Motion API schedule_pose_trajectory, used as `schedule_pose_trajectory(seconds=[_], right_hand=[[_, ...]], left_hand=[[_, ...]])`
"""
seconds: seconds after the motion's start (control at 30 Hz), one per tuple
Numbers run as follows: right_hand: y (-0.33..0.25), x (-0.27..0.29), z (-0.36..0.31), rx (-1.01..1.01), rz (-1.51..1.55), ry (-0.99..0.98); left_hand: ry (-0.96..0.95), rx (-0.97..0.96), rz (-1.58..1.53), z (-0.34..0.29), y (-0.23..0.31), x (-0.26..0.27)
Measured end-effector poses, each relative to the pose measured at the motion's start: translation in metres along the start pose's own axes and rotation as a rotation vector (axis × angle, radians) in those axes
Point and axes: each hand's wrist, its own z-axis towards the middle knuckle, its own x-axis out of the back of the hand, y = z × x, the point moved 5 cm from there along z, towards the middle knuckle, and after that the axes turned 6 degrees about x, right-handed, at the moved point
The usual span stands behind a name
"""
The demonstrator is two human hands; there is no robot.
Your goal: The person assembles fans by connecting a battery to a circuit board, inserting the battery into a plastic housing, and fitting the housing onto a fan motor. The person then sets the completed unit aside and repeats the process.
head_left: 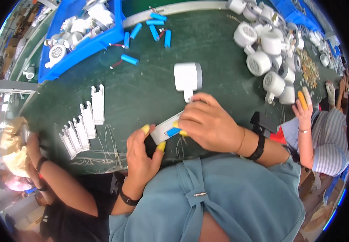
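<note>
A white, trough-shaped plastic housing is held tilted just above the bench edge in front of me. My left hand grips its lower left end between thumb and fingers. My right hand is closed at the other end, its fingers on a blue cylindrical battery that lies partly inside the housing. My fingers hide the rest of the battery. Yellow covers sit on several of my fingertips. Just beyond my right hand lies a white, square-headed plastic unit with a grey rim and a short handle.
Similar white housings stand in a row at left. Loose blue batteries with wires lie at the back. A blue bin holds white parts, and round white fan-like units pile up at right. Co-workers' arms and hands are on both sides.
</note>
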Motion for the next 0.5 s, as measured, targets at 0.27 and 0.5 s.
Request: schedule_pose_trajectory(seconds=[0.27, 0.5], right_hand=[[-0.002, -0.025, 0.006, 0.054, -0.061, -0.040], [-0.003, -0.032, 0.004, 0.049, -0.112, -0.105]], left_hand=[[-0.018, 0.005, -0.055, 0.005, -0.004, -0.011], [-0.014, -0.004, -0.052, 0.007, 0.002, -0.007]])
